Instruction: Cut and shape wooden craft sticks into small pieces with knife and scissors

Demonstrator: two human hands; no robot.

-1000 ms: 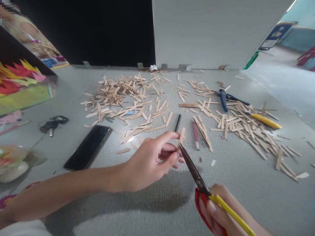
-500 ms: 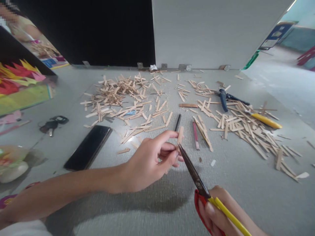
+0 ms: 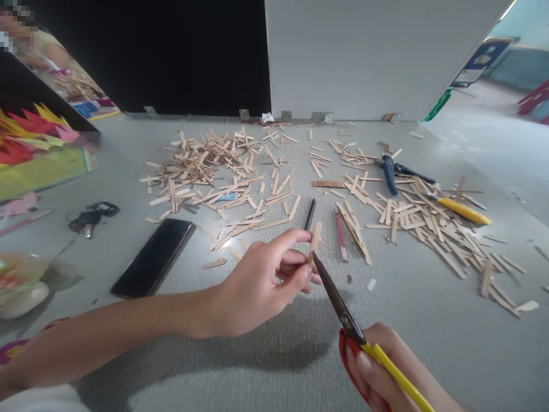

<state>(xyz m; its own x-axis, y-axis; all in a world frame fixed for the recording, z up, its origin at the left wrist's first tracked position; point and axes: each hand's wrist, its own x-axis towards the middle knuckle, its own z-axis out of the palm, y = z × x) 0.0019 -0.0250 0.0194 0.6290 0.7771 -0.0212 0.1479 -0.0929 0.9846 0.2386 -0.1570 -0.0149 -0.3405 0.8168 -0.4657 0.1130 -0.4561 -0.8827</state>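
Between the thumb and fingers of my left hand is a popsicle stick, its upper end pointing away from me. My right hand is closed round the red and yellow handles of a pair of scissors. The dark blade tips touch or nearly touch the stick just above my left thumb; whether they bite into it I cannot tell. Behind my left hand lies a black pen, partly covered by the fingers. A pink-and-white strip lies to the right of the stick.
Loose popsicle sticks lie in a left pile and a right pile. Near the right pile are dark blue cutters and a yellow-handled tool. A phone and keys lie left. An upright board stands behind.
Almost nothing differs. The stick's upper end has tilted very slightly to the right, and the scissors have barely shifted.
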